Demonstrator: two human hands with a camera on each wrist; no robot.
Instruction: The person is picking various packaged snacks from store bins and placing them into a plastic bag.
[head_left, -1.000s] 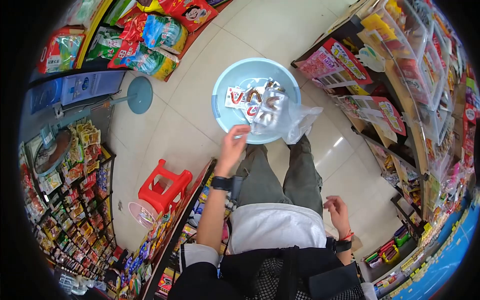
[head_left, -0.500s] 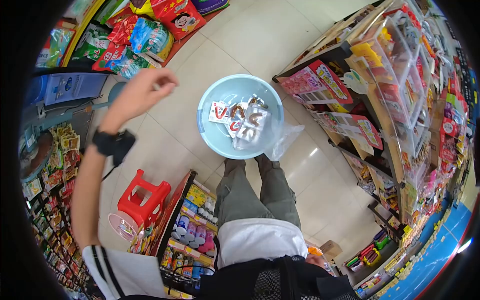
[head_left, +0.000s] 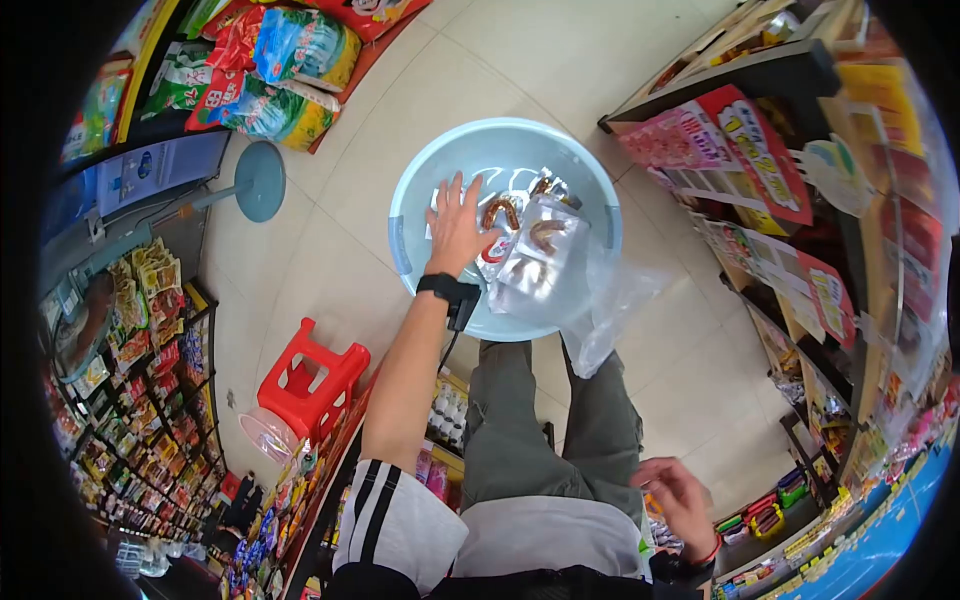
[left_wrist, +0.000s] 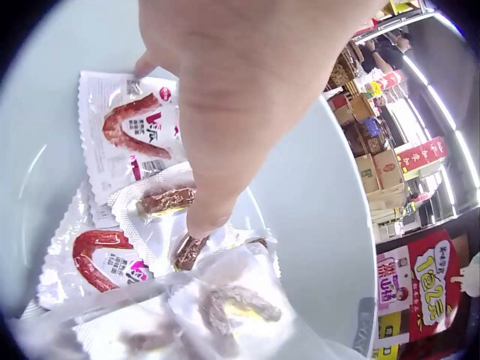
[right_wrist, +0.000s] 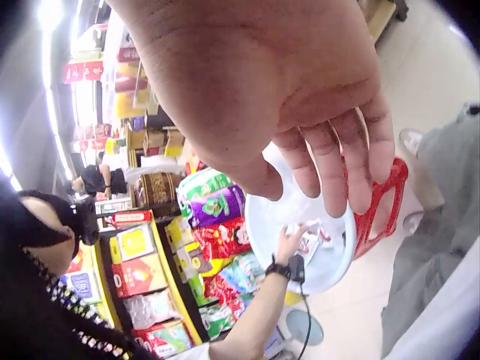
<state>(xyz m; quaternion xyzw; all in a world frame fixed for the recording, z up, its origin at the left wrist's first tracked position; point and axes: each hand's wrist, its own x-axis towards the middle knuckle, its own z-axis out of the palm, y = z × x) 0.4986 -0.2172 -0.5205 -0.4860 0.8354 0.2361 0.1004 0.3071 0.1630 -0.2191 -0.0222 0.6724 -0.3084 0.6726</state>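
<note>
In the head view my left hand [head_left: 459, 229] reaches into a light blue basin [head_left: 405, 165], fingers spread over the packets. In the left wrist view its thumb points down at a clear-windowed sausage packet [left_wrist: 161, 202], and another fingertip is right at the top edge of a white sausage packet [left_wrist: 127, 142]. A second white packet [left_wrist: 97, 259] lies below. Silvery sausage pouches [head_left: 545, 245] and a clear plastic bag [head_left: 600, 310] fill the basin's right side, the bag hanging over the rim. My right hand [right_wrist: 292, 97] hangs beside my leg, fingers loosely bent, holding nothing.
A red plastic stool [head_left: 312, 380] stands to the left, by a low goods shelf. Large snack bags [head_left: 285, 110] are stacked at upper left, near a round blue-grey base [head_left: 260, 182]. Shelving with price signs [head_left: 750, 150] runs along the right.
My left hand swung out left of the basin, past the snack bags, then came back and down over the packets. My right hand, mostly hidden half a second ago, shows again at lower right.
</note>
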